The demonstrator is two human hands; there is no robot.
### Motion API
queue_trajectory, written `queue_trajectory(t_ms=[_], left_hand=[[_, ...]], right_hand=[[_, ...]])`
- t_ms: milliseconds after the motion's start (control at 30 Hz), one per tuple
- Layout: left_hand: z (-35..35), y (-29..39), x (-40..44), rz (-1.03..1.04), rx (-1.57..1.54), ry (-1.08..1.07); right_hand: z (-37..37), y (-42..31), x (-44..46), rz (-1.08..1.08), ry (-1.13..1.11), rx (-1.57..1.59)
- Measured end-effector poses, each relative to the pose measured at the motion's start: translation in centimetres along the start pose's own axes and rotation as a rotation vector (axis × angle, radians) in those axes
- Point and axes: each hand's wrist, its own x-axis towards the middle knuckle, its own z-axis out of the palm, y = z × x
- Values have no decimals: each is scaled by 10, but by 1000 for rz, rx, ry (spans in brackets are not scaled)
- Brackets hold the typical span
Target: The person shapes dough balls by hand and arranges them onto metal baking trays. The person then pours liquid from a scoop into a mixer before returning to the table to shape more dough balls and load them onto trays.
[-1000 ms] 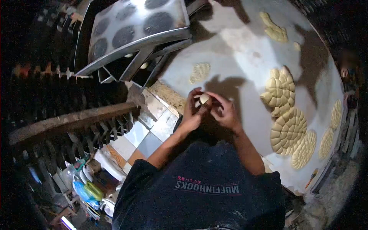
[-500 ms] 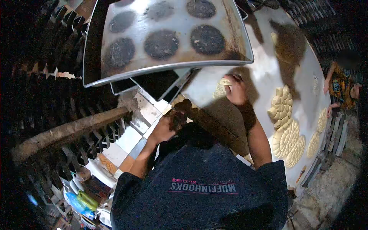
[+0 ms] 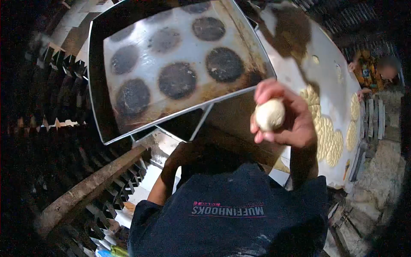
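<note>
My right hand (image 3: 295, 118) is raised high, its fingers closed around a pale, round dough ball (image 3: 269, 115). The hand is just off the lower right corner of a large metal baking tray (image 3: 180, 109). Dark round marks cover the tray's surface, and no dough lies on the visible part. My left hand (image 3: 185, 150) is low in front of my body, under the tray's near side. Deep shadow hides its fingers, so what it touches does not show. Several shaped dough pieces (image 3: 327, 135) lie on the pale work table (image 3: 291, 68), right of my right hand.
A person (image 3: 371, 70) stands across the table, one hand at its far edge. A brush-like tool (image 3: 346, 169) lies near the table's right corner. A wooden beam (image 3: 90, 188) and dark metal racks are at the left. Another metal tray (image 3: 201, 122) is underneath the large one.
My right hand has risen from the tabletop toward the camera, bringing up the dough ball. My left hand has passed into shadow. The view has turned, tilting the tray.
</note>
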Motion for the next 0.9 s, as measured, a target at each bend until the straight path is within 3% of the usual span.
queue_trajectory(t_ms=[33, 67, 167, 200, 267, 300, 333, 400, 467, 500, 533, 633, 667, 733, 767, 833, 867, 900], left_hand=[[-1, 0, 1, -11, 208, -21], [-3, 1, 0, -10, 216, -13], [-11, 11, -5, 24, -1, 78], [-15, 17, -6, 38, -73, 102], [-17, 24, -4, -231, 3, -15], [-21, 22, -8, -82, 6, 5], [-15, 9, -14, -81, 6, 19], [23, -43, -26, -327, -533, 164], [36, -50, -30, -241, -428, 298], [19, -16, -29, -210, -369, 250], [6, 11, -26, -180, -306, 197], [-7, 37, -13, -72, -161, 74], [-7, 49, -12, -77, -152, 59], [-8, 67, -3, -106, -160, 40], [11, 49, 4, -149, -285, -16], [7, 108, 25, -94, -114, -165], [11, 131, 39, -39, 47, -281], [29, 125, 54, 154, 49, -289]], right_hand=[[7, -10, 10, -55, 60, -92], [7, -15, 25, -123, 124, -232], [-17, -9, 80, -301, 46, -716], [-14, -17, 95, -146, -17, -993], [-30, 6, 118, -38, -76, -1062], [-35, 14, 121, -102, -135, -1200], [-42, 21, 123, -169, -193, -1334], [-58, 27, 131, -268, -239, -1308], [-67, 25, 136, -309, -258, -1355], [-64, 17, 139, -178, -305, -1320], [-66, 18, 143, -177, -295, -1307], [-67, 10, 149, 129, -430, -1131], [-68, 11, 140, 130, -416, -1120], [-70, 12, 109, -632, -143, -1341], [-61, 2, 83, -638, 22, -1267], [-71, 5, 24, -668, 348, -1134], [-88, 25, -7, -663, 516, -984], [-113, 67, -33, -588, 669, -858]])
